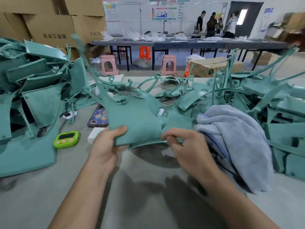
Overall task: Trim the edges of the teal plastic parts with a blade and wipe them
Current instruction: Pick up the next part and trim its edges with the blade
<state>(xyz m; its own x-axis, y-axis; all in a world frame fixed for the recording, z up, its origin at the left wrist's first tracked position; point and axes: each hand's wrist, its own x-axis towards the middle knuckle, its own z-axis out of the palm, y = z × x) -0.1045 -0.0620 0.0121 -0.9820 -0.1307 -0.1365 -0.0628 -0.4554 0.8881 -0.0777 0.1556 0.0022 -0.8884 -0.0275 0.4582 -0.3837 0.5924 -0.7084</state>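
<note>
teal part (135, 119) looks light, thin, probably flexy; left hand (107, 146) thumb-clamps near-left corner, right hand (183, 146) pinches near-right edge, blade not discernible; best held close to cut

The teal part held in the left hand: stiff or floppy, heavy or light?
The teal part shows no sag though the left hand grips it just at its near edge, so it is probably stiff and light. Its thin arms reaching up would likely flex or snag. The matte face looks unlikely to slip.

Bare forearms (82, 192), left grip (107, 146), right grip (186, 146)
</note>
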